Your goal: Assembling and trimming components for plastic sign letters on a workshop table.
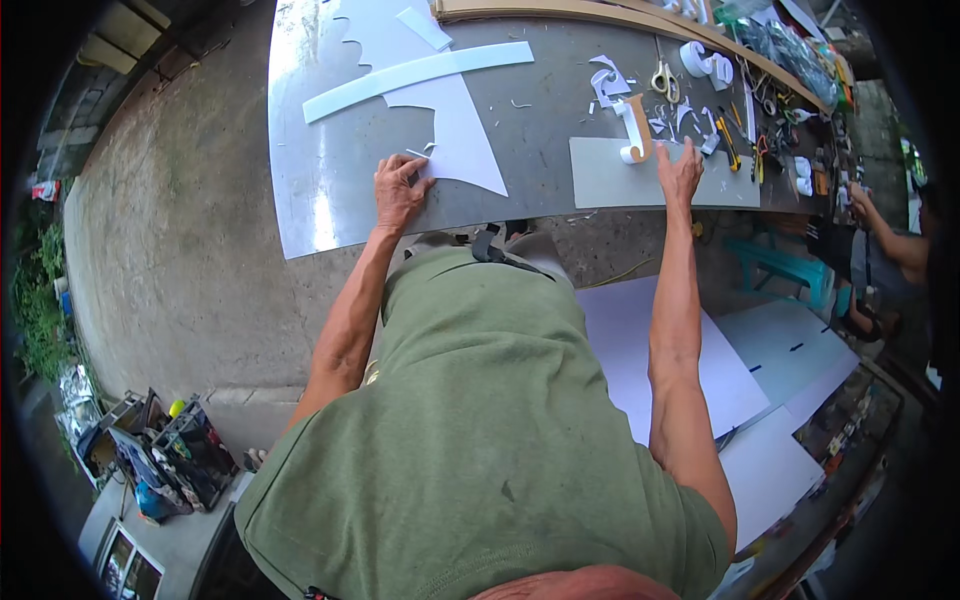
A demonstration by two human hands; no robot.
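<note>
Fingers of your left hand [402, 190] bend at the lower-left edge of the white sheet [465, 145], their grip unclear; heavy pressure could crease it. Rightward, the hook-shaped piece [641, 130] overlaps the grey board [630, 185], just beside your right hand [680, 175], fingers loosely apart; a careless nudge could shift it.

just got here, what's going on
Someone in a green shirt stands at a grey table. Their left hand is at the edge of a cut white sheet, by a small scrap. Their right hand is over a grey board, beside a hook-shaped brown-and-white piece; whether they touch is unclear. Scissors and white offcuts lie beyond.
</note>
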